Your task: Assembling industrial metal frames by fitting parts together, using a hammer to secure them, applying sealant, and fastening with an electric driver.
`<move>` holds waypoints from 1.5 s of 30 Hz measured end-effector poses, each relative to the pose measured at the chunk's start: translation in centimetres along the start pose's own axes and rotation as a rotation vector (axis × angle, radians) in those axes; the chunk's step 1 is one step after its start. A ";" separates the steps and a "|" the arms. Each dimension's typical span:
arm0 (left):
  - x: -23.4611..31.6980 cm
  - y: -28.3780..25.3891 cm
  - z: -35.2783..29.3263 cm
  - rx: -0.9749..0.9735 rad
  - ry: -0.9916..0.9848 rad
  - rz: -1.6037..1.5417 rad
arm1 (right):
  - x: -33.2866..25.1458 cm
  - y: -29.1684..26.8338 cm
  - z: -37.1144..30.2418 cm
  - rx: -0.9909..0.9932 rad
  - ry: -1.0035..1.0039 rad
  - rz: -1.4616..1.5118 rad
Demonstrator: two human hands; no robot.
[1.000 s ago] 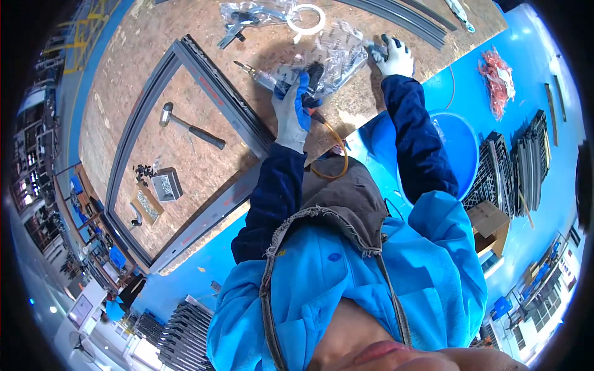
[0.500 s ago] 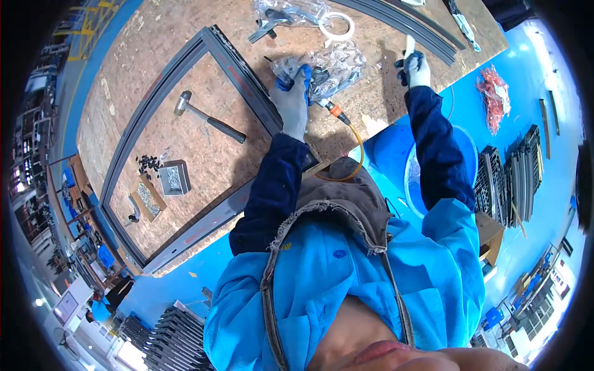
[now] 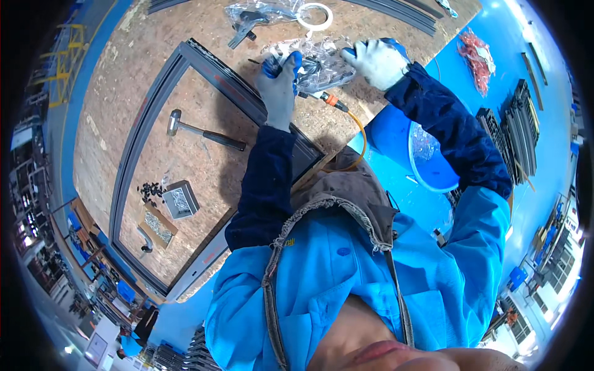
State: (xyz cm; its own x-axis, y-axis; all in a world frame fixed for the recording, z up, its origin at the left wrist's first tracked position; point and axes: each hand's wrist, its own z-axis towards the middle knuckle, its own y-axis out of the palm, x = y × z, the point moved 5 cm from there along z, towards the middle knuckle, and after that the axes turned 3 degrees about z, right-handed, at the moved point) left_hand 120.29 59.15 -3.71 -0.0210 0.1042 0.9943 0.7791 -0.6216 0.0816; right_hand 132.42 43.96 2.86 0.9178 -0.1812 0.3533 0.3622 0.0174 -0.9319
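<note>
Wooden bench, grey frame seemingly closed all round tbh; clear bag beside it, dark bits still inside; left hand and right hand both at bag, half-curled, no telling if pinching

You have one tabletop and, on it, one dark grey frame. Inside the frame, count one hammer, one grey box and one cardboard tray, each with small silvery fasteners, one curved metal piece, and one scatter of black bits, too small for you to number. Right of the frame are your two gloved hands, one left hand and one right hand. Also right of the frame, you have two clear plastic bags, one lower bag and one upper bag; one white tape roll; one amber hose; one blue bucket; and one reddish plastic bundle.
</note>
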 end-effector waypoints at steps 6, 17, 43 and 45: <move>1.4 -1.0 0.3 -0.016 0.118 -0.037 | -2.2 0.4 3.8 0.034 -0.119 0.053; 5.6 -6.9 1.8 0.282 0.232 -0.308 | 11.7 12.7 -3.0 -0.261 0.287 0.191; 0.1 1.0 1.4 0.263 -0.023 -0.758 | -2.8 0.1 -3.6 0.860 0.726 0.637; 0.7 1.8 -0.2 0.117 -0.016 -0.824 | -4.6 -2.2 -4.3 0.841 0.694 0.613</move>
State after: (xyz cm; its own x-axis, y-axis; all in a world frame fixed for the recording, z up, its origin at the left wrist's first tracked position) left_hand 121.58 57.93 -2.89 -0.6049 0.5026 0.6176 0.5781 -0.2562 0.7747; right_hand 126.72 40.54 2.99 0.7854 -0.3962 -0.4756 0.1324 0.8581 -0.4962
